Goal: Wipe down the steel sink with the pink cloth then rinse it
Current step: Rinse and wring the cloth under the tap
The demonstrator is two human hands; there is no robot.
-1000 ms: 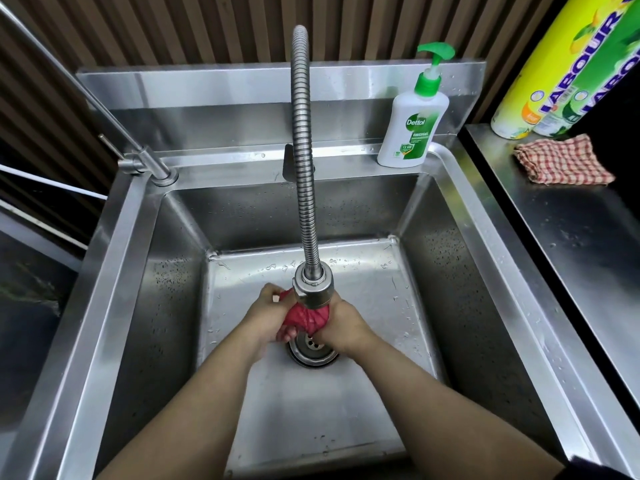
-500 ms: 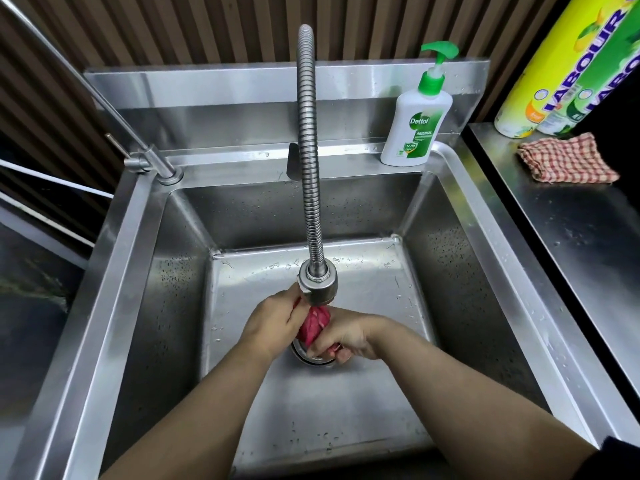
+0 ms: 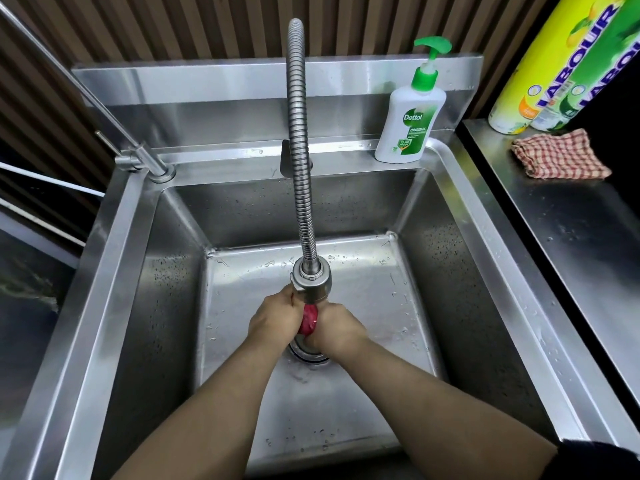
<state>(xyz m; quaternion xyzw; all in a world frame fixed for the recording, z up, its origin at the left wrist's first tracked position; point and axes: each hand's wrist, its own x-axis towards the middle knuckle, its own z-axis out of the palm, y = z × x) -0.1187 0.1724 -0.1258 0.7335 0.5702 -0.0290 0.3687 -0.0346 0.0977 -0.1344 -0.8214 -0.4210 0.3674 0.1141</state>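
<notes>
Left hand (image 3: 275, 318) and right hand (image 3: 334, 329) clench the soft, apparently sodden pink cloth (image 3: 308, 320) at 6 o'clock of the nozzle (image 3: 311, 282); grip the cloth ends.

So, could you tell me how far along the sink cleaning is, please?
Wiping looks done: the sink walls and floor carry droplets. In hand: the left hand and right hand grip the bunched cloth under the spray head, above the drain, apparently rinsing or wringing it. I cannot tell whether water is running. Left: finishing the rinse.
</notes>
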